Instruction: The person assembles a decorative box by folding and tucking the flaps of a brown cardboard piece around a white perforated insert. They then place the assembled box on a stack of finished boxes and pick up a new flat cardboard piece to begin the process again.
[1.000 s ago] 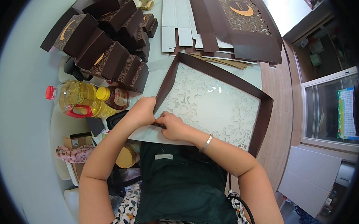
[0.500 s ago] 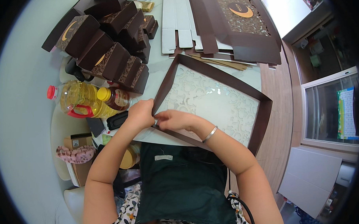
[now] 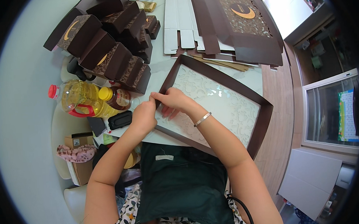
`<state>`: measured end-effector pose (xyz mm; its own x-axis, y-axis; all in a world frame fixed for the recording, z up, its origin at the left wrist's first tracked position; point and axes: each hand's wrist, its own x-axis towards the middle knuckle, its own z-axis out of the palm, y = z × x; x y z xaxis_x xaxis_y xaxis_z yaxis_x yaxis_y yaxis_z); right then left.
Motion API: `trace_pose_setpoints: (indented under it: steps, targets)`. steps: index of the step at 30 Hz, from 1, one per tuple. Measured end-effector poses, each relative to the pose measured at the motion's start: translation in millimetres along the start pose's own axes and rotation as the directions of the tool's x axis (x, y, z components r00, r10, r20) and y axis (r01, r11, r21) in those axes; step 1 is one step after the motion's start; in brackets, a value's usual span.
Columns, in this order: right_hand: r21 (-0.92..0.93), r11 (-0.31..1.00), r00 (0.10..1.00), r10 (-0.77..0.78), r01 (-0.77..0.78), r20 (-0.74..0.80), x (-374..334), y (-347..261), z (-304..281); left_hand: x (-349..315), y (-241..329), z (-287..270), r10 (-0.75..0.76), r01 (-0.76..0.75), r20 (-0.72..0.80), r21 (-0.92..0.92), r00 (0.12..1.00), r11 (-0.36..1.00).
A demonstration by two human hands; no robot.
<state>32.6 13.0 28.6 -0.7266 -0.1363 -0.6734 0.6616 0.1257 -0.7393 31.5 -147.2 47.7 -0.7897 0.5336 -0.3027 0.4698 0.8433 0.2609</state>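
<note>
A shallow brown cardboard box lid (image 3: 226,80) lies with its inside facing up, turned slightly askew in front of me. Its white inner face has a cut-out pattern, with shiny reflections on it. My left hand (image 3: 145,116) is closed on the lid's left wall near the front left corner, from the outer side. Just beyond it, my right hand (image 3: 174,100) reaches across the lid and pinches the same wall between thumb and fingers. Its lower fingers hang inside the lid. The two hands meet at the thumbs.
Stacked brown patterned boxes (image 3: 118,61) stand at the far left. Closer are an oil jug (image 3: 82,97), a yellow-capped bottle (image 3: 117,97) and a black plastic case (image 3: 120,120). Flat cardboard blanks (image 3: 214,28) lie at the back of the white table (image 3: 156,79).
My right hand has moved away from me along the left wall and now pinches it. My left hand has shifted slightly to the right and nearer to me.
</note>
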Motion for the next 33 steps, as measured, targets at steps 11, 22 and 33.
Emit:
trace_pose_setpoints:
  steps: [11, 22, 33]
  targets:
    - [0.144, 0.981, 0.959, -0.090, 0.133, -0.269, 25, -14, -9, -5, 10, -1, 0.021, -0.023, 0.092, 0.019, 0.996, 1.000]
    - [-0.491, 0.756, 0.674, -0.633, 0.433, -0.380, 20, 11, -56, 54, 31, -19, 0.092, -0.177, -0.402, -0.179, 0.911, 0.968]
    - [-0.940, 0.304, 0.406, -0.848, -0.155, -0.341, 45, 7, -93, 183, 30, 0, 0.036, -0.068, -0.416, -0.063, 0.909, 0.996]
